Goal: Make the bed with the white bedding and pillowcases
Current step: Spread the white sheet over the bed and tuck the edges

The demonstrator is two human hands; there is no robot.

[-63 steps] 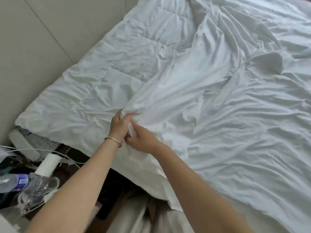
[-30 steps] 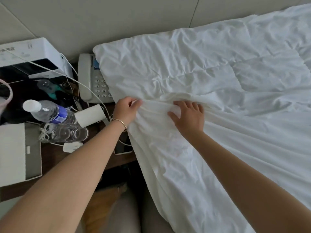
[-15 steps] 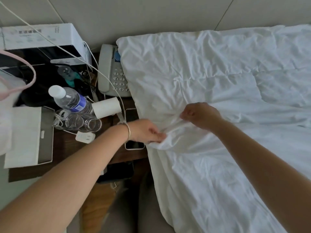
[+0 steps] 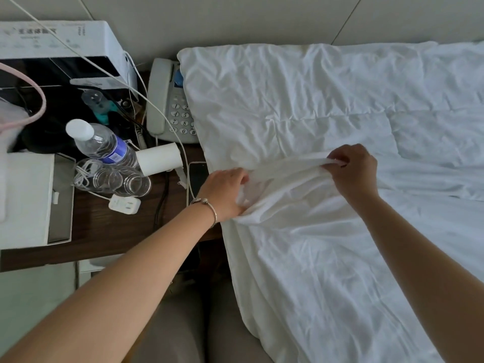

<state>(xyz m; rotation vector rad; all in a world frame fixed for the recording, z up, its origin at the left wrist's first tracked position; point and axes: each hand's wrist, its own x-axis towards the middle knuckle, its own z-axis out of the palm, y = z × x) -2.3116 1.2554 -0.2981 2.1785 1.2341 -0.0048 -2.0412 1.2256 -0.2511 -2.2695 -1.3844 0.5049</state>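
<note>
The white cover, spread over the quilt at the bed's left edge beside the nightstand, looks light, limp and crease-prone; the right hand pinches its lifted hem, the left hand grips the corner, sensible holds.

Nightstand left of bed — touching

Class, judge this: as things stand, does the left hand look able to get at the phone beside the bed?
Probably yes: the left hand is beside the phone, though it grips the sheet.
</note>
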